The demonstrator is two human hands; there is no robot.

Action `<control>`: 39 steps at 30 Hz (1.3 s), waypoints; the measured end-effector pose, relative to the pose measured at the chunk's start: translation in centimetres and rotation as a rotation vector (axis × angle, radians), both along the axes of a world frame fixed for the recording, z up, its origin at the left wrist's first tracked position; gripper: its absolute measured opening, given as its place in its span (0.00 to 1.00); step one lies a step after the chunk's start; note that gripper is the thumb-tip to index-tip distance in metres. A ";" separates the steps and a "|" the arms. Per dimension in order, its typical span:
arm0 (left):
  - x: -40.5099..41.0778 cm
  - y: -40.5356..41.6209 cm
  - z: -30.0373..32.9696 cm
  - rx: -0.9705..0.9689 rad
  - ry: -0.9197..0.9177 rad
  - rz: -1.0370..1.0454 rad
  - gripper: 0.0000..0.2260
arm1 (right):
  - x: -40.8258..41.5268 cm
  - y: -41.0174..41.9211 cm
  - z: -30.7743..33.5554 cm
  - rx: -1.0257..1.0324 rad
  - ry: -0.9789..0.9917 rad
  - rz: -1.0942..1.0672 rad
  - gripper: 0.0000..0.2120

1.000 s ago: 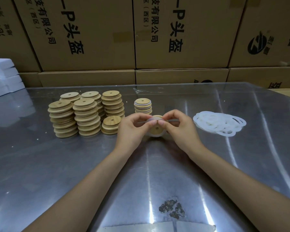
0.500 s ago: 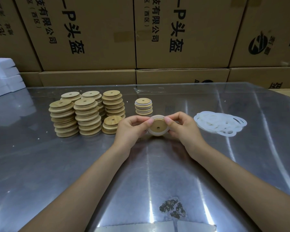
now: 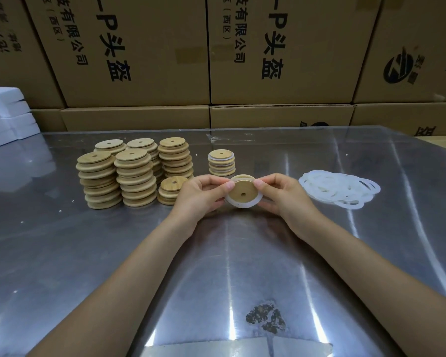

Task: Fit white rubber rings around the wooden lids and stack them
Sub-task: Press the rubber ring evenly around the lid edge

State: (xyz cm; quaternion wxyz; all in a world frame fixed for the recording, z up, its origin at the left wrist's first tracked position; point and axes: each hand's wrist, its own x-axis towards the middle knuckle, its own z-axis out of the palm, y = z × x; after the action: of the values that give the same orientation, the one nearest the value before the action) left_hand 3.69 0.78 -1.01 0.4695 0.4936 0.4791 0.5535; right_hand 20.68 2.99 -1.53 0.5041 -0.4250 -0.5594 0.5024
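I hold one wooden lid [image 3: 243, 190] tilted toward me above the metal table [image 3: 113, 253], with a white rubber ring [image 3: 242, 203] around its rim. My left hand [image 3: 201, 195] pinches its left edge and my right hand [image 3: 285, 194] pinches its right edge. Just behind the lid stands a short stack of ringed lids [image 3: 221, 163]. Several tall stacks of bare wooden lids [image 3: 134, 173] stand to the left, with a low stack [image 3: 171, 190] beside my left hand. A loose pile of white rubber rings [image 3: 339, 189] lies to the right.
Brown cardboard boxes [image 3: 281, 55] line the back edge of the table. White foam blocks [image 3: 5, 117] sit at the far left. A worn patch [image 3: 265, 318] marks the table surface near me.
The lid has turned from edge-on to facing me, and the ring now sits around its rim. My thumbs have moved from the top of the lid to its sides.
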 end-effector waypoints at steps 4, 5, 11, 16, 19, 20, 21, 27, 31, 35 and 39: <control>-0.3 0.1 -0.1 0.055 0.095 0.003 0.04 | 0.6 0.2 -0.1 0.016 -0.102 0.004 0.05; -0.4 0.1 -0.1 0.068 0.103 -0.004 0.05 | 0.7 0.3 -0.2 0.023 -0.114 0.001 0.06; -0.7 0.3 -0.1 0.159 0.249 -0.104 0.13 | 0.9 0.3 -0.1 0.109 -0.064 0.017 0.04; -0.7 0.4 -0.2 0.286 0.465 -0.086 0.12 | 1.2 0.4 -0.2 0.245 -0.197 -0.004 0.05; -0.8 0.4 -0.2 0.334 0.635 -0.061 0.09 | 1.1 0.5 -0.3 0.303 -0.261 -0.048 0.06; -0.9 0.3 -0.2 0.344 0.712 -0.058 0.09 | 1.1 0.5 -0.3 0.325 -0.279 -0.059 0.06; -1.0 0.3 -0.2 0.350 0.774 -0.050 0.09 | 1.0 0.4 -0.3 0.349 -0.296 -0.068 0.06; -0.5 0.3 -0.5 0.294 0.633 -0.023 0.08 | 0.6 0.1 -0.3 0.368 -0.292 -0.123 0.05; -0.3 0.5 -0.4 0.240 0.471 -0.036 0.09 | 0.4 -0.2 0.2 0.212 -0.110 -0.085 0.06; -0.4 0.2 0.0 0.167 0.275 -0.119 0.09 | 0.8 -0.3 0.6 0.034 0.118 0.015 0.04; -0.2 -0.1 0.0 0.130 0.182 -0.142 0.07 | 0.9 -0.5 1.0 0.019 0.139 0.050 0.03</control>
State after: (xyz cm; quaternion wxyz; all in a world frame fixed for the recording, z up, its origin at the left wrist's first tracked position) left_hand 3.50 0.71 -1.05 0.4291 0.6039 0.4468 0.5015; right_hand 21.58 2.53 -0.54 0.5328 -0.3701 -0.5383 0.5379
